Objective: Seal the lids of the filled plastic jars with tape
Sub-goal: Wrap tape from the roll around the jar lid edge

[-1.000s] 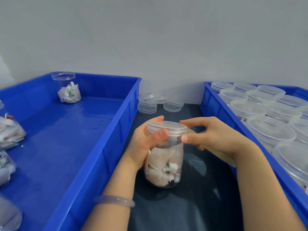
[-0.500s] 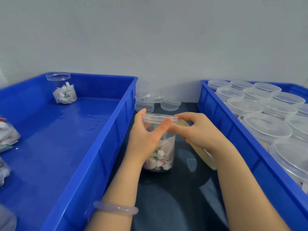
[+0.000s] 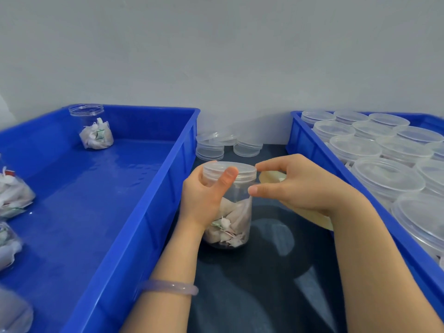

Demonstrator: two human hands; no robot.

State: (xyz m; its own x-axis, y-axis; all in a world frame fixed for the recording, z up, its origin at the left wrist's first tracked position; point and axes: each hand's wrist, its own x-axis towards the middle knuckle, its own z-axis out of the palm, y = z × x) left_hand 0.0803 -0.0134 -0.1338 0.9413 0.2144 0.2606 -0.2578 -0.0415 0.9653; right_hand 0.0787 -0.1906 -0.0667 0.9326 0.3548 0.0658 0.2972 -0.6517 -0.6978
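A clear plastic jar [image 3: 234, 219] filled with white sachets stands on the dark table between two blue bins, with a clear lid [image 3: 236, 170] on top. My left hand [image 3: 204, 198] grips the jar from the left, thumb pressed across the lid's rim. My right hand [image 3: 295, 186] is just right of the lid and holds a yellowish roll of tape [image 3: 274, 176], mostly hidden behind the fingers. Its thumb and forefinger pinch at the jar's edge; the clear tape itself is hard to make out.
A large blue bin [image 3: 134, 212] on the left holds an open filled jar [image 3: 95, 127] at the back and more filled jars along its left edge. The blue bin [image 3: 312, 150] on the right holds several lidded jars. Loose lids [image 3: 211, 146] are stacked by the wall.
The jar sits farther from me and slightly right of where it was. My right hand has drawn back a little from the lid, exposing the tape roll. My left thumb stays on the lid.
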